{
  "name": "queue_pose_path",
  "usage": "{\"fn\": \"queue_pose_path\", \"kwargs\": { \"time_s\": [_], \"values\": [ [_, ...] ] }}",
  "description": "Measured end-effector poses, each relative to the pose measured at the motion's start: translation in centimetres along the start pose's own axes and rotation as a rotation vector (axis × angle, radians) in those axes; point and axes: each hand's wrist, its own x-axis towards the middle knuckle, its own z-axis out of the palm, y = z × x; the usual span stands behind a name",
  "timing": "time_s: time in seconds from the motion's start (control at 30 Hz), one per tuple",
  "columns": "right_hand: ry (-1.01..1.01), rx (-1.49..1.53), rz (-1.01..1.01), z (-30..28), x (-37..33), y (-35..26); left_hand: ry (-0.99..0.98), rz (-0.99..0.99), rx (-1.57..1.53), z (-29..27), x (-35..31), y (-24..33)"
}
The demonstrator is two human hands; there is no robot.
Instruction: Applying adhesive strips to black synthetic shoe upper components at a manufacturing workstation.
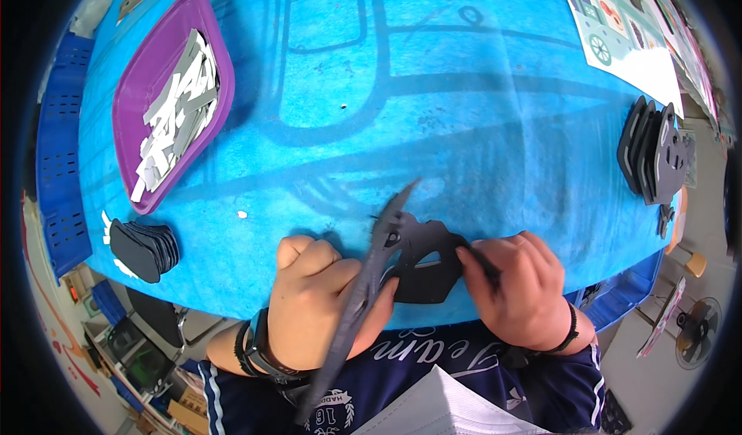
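Note:
Near the table's front edge, a black flat cut-out piece with holes in it is between my two hands. My left hand is closed, its thumb and fingers gripping the piece's left edge. A long dark strip, smeared by motion, stands slanted beside that hand and crosses in front of its fingers; whether it joins the piece I cannot tell. My right hand is closed too, pinching the piece's right edge, with a dark blurred bit under its fingers.
A purple bin of white and grey strips stands at left. Below it sits a stack of black rounded pieces. Black cut-outs are stacked at right, under a printed sheet. Blue baskets flank the blue-covered table.

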Motion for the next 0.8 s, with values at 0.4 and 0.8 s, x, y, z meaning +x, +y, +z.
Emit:
{"fn": "queue_pose_path", "kwargs": {
  "time_s": [0.4, 0.8],
  "values": [
    [0.208, 1.206, 0.396, -0.6, -0.6, -1.7, -0.099, 0.270, -0.318, -1.9, -0.5, -1.2],
    [0.139, 1.424, 0.435, 1.7, -3.2, -4.4, 0.255, -0.059, -1.209, 2.3, -2.9, 3.4]
  ]
}}
